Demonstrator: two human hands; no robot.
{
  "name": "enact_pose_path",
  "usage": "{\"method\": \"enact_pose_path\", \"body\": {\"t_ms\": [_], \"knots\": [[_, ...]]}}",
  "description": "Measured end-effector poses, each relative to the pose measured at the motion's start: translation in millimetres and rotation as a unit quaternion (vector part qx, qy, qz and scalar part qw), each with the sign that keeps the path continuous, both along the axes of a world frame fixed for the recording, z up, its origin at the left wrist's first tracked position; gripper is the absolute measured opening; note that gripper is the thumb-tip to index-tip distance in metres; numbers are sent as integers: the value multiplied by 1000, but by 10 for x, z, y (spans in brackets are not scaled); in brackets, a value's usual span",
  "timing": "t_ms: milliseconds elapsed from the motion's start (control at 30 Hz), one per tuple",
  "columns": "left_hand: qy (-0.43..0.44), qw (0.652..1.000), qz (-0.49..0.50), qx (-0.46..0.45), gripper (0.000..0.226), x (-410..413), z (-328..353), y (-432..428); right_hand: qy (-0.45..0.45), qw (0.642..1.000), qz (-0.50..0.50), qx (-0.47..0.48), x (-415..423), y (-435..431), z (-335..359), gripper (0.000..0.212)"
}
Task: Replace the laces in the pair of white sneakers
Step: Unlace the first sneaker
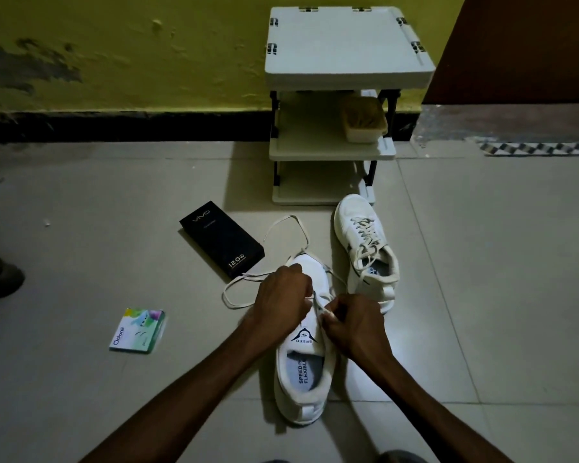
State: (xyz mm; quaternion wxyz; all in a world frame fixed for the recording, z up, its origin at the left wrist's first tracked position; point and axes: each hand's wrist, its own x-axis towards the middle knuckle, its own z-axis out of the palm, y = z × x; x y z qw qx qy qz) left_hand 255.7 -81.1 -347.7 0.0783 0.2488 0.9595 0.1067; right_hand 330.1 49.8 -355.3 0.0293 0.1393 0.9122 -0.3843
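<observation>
A white sneaker (303, 372) lies on the tiled floor in front of me, toe pointing away, its tongue printed SPEED. My left hand (281, 302) sits over its lace area with fingers curled around the white lace (244, 289), whose loose length loops out to the left over the floor. My right hand (351, 324) pinches another part of the lace beside the tongue. The second white sneaker (365, 248) stands further right, laced, with loose ends draped.
A black phone box (221, 240) lies just left of the shoes. A small green carton (137, 330) rests on the floor at the left. A white three-tier rack (335, 105) with a brush box stands against the yellow wall behind.
</observation>
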Motion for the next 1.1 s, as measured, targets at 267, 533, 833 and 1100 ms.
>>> {"method": "enact_pose_path", "body": {"t_ms": [267, 533, 833, 1100], "knots": [[-321, 929, 73, 166, 19, -229, -23, -100, 36, 998, -26, -33, 123, -88, 1, 14], [-509, 701, 213, 453, 30, -261, 238, -125, -3, 1000, -26, -12, 109, 189, -151, 20], [-360, 909, 106, 182, 34, -278, 260, -168, 106, 994, -35, 0, 215, 13, -115, 13], [-391, 764, 241, 453, 40, -150, 248, -132, 98, 994, -4, 48, 278, -481, -135, 7]]}}
